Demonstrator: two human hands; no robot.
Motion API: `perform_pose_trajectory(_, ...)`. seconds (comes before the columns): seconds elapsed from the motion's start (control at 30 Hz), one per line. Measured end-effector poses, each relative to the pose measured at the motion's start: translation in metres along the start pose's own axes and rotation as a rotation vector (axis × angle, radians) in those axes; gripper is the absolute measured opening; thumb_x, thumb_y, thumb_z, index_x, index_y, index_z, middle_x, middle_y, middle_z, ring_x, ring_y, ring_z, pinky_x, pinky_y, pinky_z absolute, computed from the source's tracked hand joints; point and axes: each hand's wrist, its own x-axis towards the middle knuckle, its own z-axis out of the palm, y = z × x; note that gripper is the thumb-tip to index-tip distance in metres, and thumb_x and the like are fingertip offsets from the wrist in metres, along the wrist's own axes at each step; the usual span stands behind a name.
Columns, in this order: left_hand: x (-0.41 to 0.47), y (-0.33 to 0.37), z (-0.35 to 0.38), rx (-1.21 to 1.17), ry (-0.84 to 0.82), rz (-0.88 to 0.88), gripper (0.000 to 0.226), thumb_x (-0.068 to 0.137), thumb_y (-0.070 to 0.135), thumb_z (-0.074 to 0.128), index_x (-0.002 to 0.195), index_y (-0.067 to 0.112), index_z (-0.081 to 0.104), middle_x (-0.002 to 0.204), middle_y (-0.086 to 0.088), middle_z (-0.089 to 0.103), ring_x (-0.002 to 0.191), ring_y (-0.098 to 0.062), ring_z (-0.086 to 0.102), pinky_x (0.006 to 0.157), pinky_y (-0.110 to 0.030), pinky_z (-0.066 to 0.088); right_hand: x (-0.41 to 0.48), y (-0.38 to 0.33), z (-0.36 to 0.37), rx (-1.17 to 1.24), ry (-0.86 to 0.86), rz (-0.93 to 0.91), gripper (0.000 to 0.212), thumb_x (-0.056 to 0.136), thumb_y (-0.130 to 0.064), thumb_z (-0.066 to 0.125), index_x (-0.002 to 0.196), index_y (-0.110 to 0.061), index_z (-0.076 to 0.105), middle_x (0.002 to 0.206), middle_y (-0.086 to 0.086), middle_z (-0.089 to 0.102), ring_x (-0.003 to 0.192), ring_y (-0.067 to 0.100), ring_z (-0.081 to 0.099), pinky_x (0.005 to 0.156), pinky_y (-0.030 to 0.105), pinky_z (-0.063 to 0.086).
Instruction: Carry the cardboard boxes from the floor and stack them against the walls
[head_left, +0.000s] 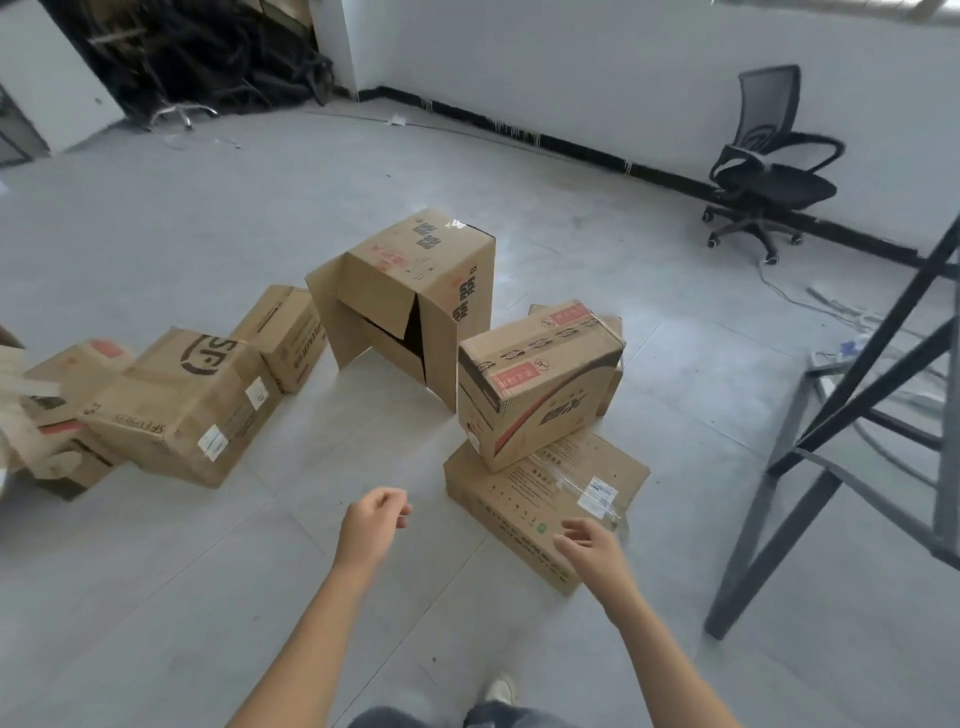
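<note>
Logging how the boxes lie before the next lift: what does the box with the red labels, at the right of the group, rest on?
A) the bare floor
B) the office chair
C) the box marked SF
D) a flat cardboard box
D: the red-labelled box sits tilted on top of the flat box, its lower edge on that box's top face.

Plain tan on the tall open box (415, 291), with black characters and faint red stamps. Same tan on the SF box (187, 400); bears a bold black logo and white labels. Red label strips and black-printed tape across the taped box (540, 384). Tan with a white sticker on the flat box (540, 499). Pale grey tiles for the floor (156, 234), white on the wall (571, 62), black along the skirting (571, 148) and over the office chair (774, 166).
</note>
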Motion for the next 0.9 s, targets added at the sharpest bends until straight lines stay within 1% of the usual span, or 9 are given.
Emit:
perform_pose_trajectory(0.13, 0.039, 0.009, 0.013, 0.042, -0.029, -0.022, 0.023, 0.093, 0.01, 0.05, 0.072, 0.011, 0.059, 0.075, -0.005, 0.062, 0.07, -0.019, 0.057, 0.066, -0.027, 0.04, 0.033, -0.009, -0.002, -0.01, 0.001, 0.025, 0.031, 0.087, -0.018, 0.06, 0.117, -0.012, 0.057, 0.104, -0.001, 0.059, 0.102, 0.015, 0.056, 0.089, 0.029, 0.048)
perform_pose_trajectory(0.27, 0.086, 0.015, 0.015, 0.116, -0.079, -0.036, 0.023, 0.093, 0.009, 0.05, 0.072, 0.01, 0.059, 0.076, -0.008, 0.063, 0.071, -0.022, 0.057, 0.07, -0.028, 0.039, 0.057, -0.011, -0.008, 0.045, 0.072, 0.111, 0.03, 0.088, -0.016, 0.058, 0.117, -0.01, 0.056, 0.11, 0.006, 0.058, 0.103, 0.018, 0.055, 0.081, 0.025, 0.043)
perform_pose_trajectory(0.37, 0.127, 0.029, 0.019, 0.195, -0.16, -0.014, 0.023, 0.093, 0.009, 0.05, 0.073, 0.01, 0.059, 0.076, -0.007, 0.062, 0.073, -0.022, 0.057, 0.069, -0.029, 0.039, 0.072, -0.013, -0.006, 0.086, 0.142, 0.168, 0.03, 0.089, -0.014, 0.057, 0.118, -0.007, 0.055, 0.112, 0.01, 0.058, 0.101, 0.019, 0.055, 0.078, 0.025, 0.041)
perform_pose_trajectory(0.43, 0.159, 0.04, 0.022, 0.232, -0.205, 0.003, 0.022, 0.093, 0.009, 0.049, 0.073, 0.01, 0.059, 0.076, -0.007, 0.062, 0.071, -0.023, 0.056, 0.066, -0.029, 0.038, 0.082, -0.017, 0.0, 0.109, 0.196, 0.208, 0.03, 0.089, -0.014, 0.058, 0.118, -0.007, 0.055, 0.111, 0.01, 0.058, 0.1, 0.019, 0.055, 0.077, 0.025, 0.041)
perform_pose_trajectory(0.53, 0.208, 0.059, 0.025, 0.308, -0.305, 0.04, 0.023, 0.093, 0.01, 0.049, 0.072, 0.01, 0.058, 0.075, -0.006, 0.061, 0.073, -0.023, 0.056, 0.067, -0.028, 0.038, 0.094, -0.026, 0.013, 0.161, 0.278, 0.268, 0.033, 0.088, -0.014, 0.058, 0.12, -0.006, 0.054, 0.11, 0.009, 0.058, 0.102, 0.019, 0.054, 0.079, 0.026, 0.041)
perform_pose_trajectory(0.63, 0.248, 0.075, 0.023, 0.389, -0.388, 0.071, 0.023, 0.093, 0.009, 0.048, 0.073, 0.009, 0.057, 0.075, -0.006, 0.059, 0.071, -0.021, 0.054, 0.061, -0.026, 0.037, 0.101, -0.034, 0.032, 0.192, 0.342, 0.343, 0.032, 0.088, -0.014, 0.058, 0.12, -0.006, 0.054, 0.11, 0.01, 0.057, 0.1, 0.019, 0.053, 0.08, 0.027, 0.04)
perform_pose_trajectory(0.73, 0.287, 0.089, 0.021, 0.441, -0.431, 0.098, 0.024, 0.093, 0.008, 0.047, 0.071, 0.009, 0.056, 0.075, -0.006, 0.058, 0.07, -0.02, 0.052, 0.058, -0.024, 0.036, 0.113, -0.043, 0.049, 0.217, 0.38, 0.364, 0.033, 0.088, -0.012, 0.058, 0.12, -0.004, 0.054, 0.108, 0.011, 0.056, 0.098, 0.019, 0.052, 0.08, 0.026, 0.04)
perform_pose_trajectory(0.8, 0.304, 0.091, 0.022, 0.477, -0.454, 0.098, 0.025, 0.093, 0.008, 0.047, 0.07, 0.01, 0.055, 0.075, -0.006, 0.057, 0.07, -0.02, 0.052, 0.059, -0.025, 0.036, 0.12, -0.04, 0.058, 0.217, 0.372, 0.398, 0.034, 0.089, -0.014, 0.059, 0.121, -0.004, 0.053, 0.106, 0.009, 0.054, 0.097, 0.019, 0.052, 0.081, 0.026, 0.039)
perform_pose_trajectory(0.9, 0.321, 0.08, 0.027, 0.509, -0.486, 0.103, 0.023, 0.093, 0.009, 0.047, 0.073, 0.007, 0.056, 0.075, -0.007, 0.058, 0.072, -0.021, 0.052, 0.065, -0.028, 0.038, 0.132, -0.028, 0.067, 0.201, 0.381, 0.42, 0.034, 0.088, -0.014, 0.059, 0.121, -0.005, 0.054, 0.107, 0.009, 0.054, 0.097, 0.019, 0.051, 0.081, 0.026, 0.039)
